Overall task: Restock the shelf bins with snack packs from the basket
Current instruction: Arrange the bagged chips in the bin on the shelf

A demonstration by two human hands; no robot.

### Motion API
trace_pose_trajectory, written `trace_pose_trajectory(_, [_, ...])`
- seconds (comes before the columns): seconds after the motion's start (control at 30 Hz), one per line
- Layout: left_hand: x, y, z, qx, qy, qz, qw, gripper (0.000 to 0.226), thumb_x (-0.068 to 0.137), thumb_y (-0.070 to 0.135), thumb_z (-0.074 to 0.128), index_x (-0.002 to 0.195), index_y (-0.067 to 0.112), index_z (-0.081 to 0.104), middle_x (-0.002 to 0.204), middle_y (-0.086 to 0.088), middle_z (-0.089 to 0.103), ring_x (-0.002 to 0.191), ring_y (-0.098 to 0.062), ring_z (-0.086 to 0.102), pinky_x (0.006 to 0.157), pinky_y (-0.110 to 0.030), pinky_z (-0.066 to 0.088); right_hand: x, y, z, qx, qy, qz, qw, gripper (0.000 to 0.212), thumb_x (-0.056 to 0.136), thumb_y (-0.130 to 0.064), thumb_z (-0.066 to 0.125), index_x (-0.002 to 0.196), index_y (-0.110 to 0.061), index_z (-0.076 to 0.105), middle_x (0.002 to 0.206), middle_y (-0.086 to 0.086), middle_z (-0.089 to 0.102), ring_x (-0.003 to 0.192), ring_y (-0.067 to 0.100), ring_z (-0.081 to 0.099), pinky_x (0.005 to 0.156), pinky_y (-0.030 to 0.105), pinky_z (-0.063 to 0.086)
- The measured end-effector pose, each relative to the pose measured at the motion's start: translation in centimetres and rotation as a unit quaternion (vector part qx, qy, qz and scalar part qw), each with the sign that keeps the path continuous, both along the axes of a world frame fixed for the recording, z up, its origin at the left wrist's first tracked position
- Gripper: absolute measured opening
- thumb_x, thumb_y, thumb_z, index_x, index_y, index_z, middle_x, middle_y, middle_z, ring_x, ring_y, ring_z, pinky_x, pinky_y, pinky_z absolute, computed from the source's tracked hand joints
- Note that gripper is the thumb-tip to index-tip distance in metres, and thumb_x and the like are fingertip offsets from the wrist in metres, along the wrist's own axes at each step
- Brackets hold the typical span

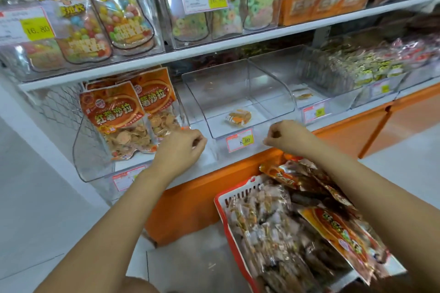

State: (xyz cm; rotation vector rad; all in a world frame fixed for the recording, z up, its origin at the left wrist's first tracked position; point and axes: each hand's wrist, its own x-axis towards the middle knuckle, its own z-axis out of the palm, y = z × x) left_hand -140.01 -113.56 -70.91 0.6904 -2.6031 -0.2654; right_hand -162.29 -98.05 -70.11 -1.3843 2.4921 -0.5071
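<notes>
Both hands at the front of a nearly empty clear bin, the full basket near right.

The red basket [221, 207] sits at the near right below the orange shelf base, heaped with small clear snack packs [269, 228] and orange-printed bags [338, 228]. Just beyond it on the lower shelf stands the clear bin [226, 83], which holds a single small pack [238, 118] and carries a price tag [240, 140] on its front. The left hand [181, 150] is beside the bin's front left corner and the right hand [289, 138] is at its front right corner. The fingers of both are curled, but whether they clasp the clear rim cannot be told. To the left, another bin holds orange chip bags [119, 114]. To the right is a second clear bin [273, 71]. On the far upper shelf stand candy bags [114, 14].
</notes>
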Motion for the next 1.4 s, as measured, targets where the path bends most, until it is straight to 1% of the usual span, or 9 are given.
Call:
trace_pose_trajectory(0.23, [-1.4,0.5,-0.9,-0.038,-0.037,0.032,0.998,0.019,0.095,0.030,0.052,0.093,0.017,0.066,0.091,0.005,0.067,0.086,-0.015,0.057,0.064,-0.027,0.035,-3.3,4.8,-6.5,0.149,-0.018,0.011,0.989,0.048,0.074,-0.032,0.077,0.116,-0.014,0.064,0.109,0.004,0.068,0.098,0.021,0.063,0.084,0.031,0.051])
trace_pose_trajectory(0.47, [-1.4,0.5,-0.8,0.002,-0.023,0.033,0.999,0.017,0.094,0.025,0.055,0.091,0.015,0.068,0.090,0.005,0.068,0.078,-0.012,0.052,0.064,-0.026,0.034,-0.3,4.3,-12.4,0.294,0.128,0.036,0.946,0.026,0.092,-0.007,0.048,0.114,-0.008,0.061,0.118,0.009,0.063,0.108,0.026,0.061,0.085,0.033,0.050])
trace_pose_trajectory(0.63, [-0.8,0.5,-0.3,0.063,-0.025,0.022,0.997,0.019,0.094,0.026,0.057,0.095,0.016,0.073,0.088,0.009,0.068,0.078,-0.009,0.057,0.067,-0.025,0.040,-0.1,3.7,-9.6,0.187,0.153,0.023,0.970,0.020,0.093,-0.007,0.046,0.099,-0.007,0.065,0.101,0.010,0.068,0.093,0.025,0.065,0.068,0.030,0.047])
trace_pose_trajectory(0.77, [0.1,0.7,0.4,0.131,0.024,0.034,0.991,0.027,0.089,0.031,0.065,0.112,0.016,0.070,0.090,0.012,0.069,0.083,-0.007,0.061,0.073,-0.018,0.046,0.1,4.2,-3.9,0.034,0.042,0.012,0.998,0.038,0.098,-0.034,0.050,0.065,-0.015,0.055,0.059,0.000,0.052,0.055,0.014,0.050,0.050,0.025,0.032])
trace_pose_trajectory(0.87, [0.6,1.3,0.9,0.224,0.055,0.029,0.973,0.035,0.083,0.031,0.072,0.115,0.017,0.068,0.087,0.016,0.067,0.085,-0.010,0.065,0.069,-0.008,0.046,0.6,5.1,0.5,-0.077,-0.057,-0.029,0.995,0.038,0.095,-0.034,0.054,0.070,-0.007,0.061,0.060,0.003,0.059,0.053,0.010,0.051,0.051,0.025,0.034])
trace_pose_trajectory(1.0, [0.7,1.8,1.5,0.392,0.046,-0.007,0.919,0.061,0.070,0.045,0.076,0.123,0.021,0.059,0.109,0.009,0.067,0.096,-0.005,0.065,0.078,-0.007,0.048,1.1,5.1,3.8,-0.201,-0.345,-0.039,0.916,0.029,0.095,-0.028,0.055,0.084,-0.003,0.065,0.075,0.005,0.072,0.064,0.010,0.065,0.064,0.026,0.049])
trace_pose_trajectory(1.13, [0.7,2.2,1.4,0.568,0.056,-0.079,0.817,0.089,0.044,0.065,0.084,0.116,0.018,0.059,0.111,0.002,0.071,0.102,-0.012,0.067,0.091,-0.027,0.053,2.3,2.4,5.6,-0.270,-0.517,-0.026,0.812,0.016,0.094,-0.021,0.055,0.093,-0.005,0.061,0.078,0.007,0.070,0.068,0.015,0.068,0.066,0.030,0.060])
trace_pose_trajectory(1.27, [1.3,2.3,2.2,0.653,0.168,-0.113,0.730,0.087,0.028,0.049,0.095,0.097,0.007,0.063,0.086,-0.006,0.075,0.075,-0.015,0.072,0.064,-0.023,0.056,4.3,-2.2,6.7,-0.263,-0.564,-0.026,0.782,0.015,0.096,-0.019,0.053,0.089,-0.008,0.059,0.077,0.008,0.067,0.059,0.013,0.066,0.057,0.023,0.058])
trace_pose_trajectory(1.4, [2.9,-0.2,3.0,0.634,0.229,-0.036,0.738,0.076,0.027,0.044,0.095,0.090,0.012,0.069,0.080,-0.004,0.074,0.067,-0.014,0.071,0.057,-0.026,0.058,5.8,-7.2,7.4,-0.261,-0.565,-0.031,0.782,0.023,0.098,-0.025,0.052,0.086,-0.007,0.059,0.068,0.006,0.064,0.055,0.013,0.064,0.048,0.018,0.053])
